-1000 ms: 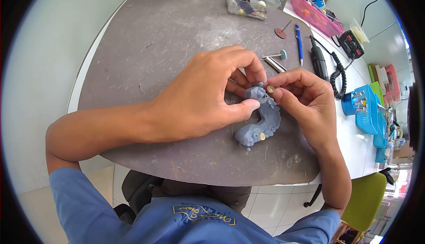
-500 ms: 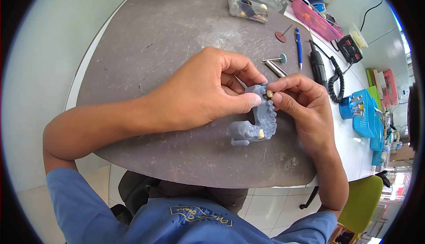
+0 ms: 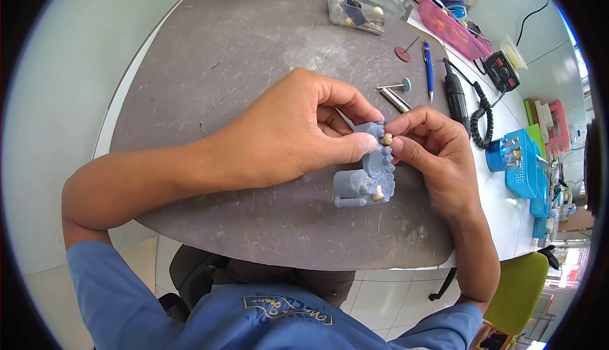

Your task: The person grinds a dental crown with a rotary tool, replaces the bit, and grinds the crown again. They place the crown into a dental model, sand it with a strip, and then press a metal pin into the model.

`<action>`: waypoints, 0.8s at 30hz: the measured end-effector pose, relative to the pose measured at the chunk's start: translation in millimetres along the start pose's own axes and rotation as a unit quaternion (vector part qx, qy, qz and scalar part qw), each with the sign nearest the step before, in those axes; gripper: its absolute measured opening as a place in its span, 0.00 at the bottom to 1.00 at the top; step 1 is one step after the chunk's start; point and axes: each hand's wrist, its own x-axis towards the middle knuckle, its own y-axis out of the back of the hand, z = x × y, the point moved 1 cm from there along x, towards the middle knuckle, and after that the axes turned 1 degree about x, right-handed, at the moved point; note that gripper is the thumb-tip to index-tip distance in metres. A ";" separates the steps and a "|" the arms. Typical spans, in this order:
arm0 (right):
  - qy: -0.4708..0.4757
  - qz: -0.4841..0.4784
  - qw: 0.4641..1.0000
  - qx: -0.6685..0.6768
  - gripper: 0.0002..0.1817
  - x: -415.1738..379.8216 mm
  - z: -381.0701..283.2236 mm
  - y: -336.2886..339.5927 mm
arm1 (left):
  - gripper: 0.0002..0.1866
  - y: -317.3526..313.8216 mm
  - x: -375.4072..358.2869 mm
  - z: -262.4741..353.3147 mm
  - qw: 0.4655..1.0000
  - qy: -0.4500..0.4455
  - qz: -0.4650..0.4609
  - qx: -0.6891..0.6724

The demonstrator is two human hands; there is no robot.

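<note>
A grey-blue dental model (image 3: 374,166) of a jaw is held over the table. My left hand (image 3: 317,128) grips its far end, thumb on the near side and index fingertip on the top edge. With thumb and index finger, my right hand (image 3: 438,153) pinches a small cream dental crown (image 3: 387,138) at a gap in the row of teeth. A second cream crown (image 3: 378,192) sits on the near arm of the model. The other fingers of my right hand are curled in behind the pinch.
Beyond my hands lie a metal cylinder (image 3: 396,100), a green-tipped polishing bit (image 3: 405,85), a brown disc bit (image 3: 403,53) and a blue pencil (image 3: 429,71). A black handpiece (image 3: 455,93) rests at right. A clear box (image 3: 361,7) and pink basket (image 3: 447,26) stand at the back, blue baskets (image 3: 521,166) at right.
The dental model has tilted, so its near arm shows more of its side and sits slightly right. The pinched crown now faces more upward. Both hands have barely moved.
</note>
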 end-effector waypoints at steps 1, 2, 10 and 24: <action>-0.003 0.002 1.000 -0.002 0.08 0.2 0.2 -0.3 | 0.18 0.3 0.1 0.4 1.000 -0.004 -0.002 0.003; -0.006 0.004 1.000 -0.005 0.08 0.5 0.5 -0.6 | 0.18 0.5 0.2 0.1 1.000 -0.004 -0.002 0.003; 0.024 -0.003 1.000 0.002 0.08 -0.7 2.3 -0.5 | 0.18 1.2 0.4 -1.8 1.000 -0.003 0.000 0.001; 0.033 0.019 0.998 -0.041 0.06 -2.0 1.0 -3.4 | 0.19 0.4 0.9 -0.1 1.000 -0.003 0.000 0.009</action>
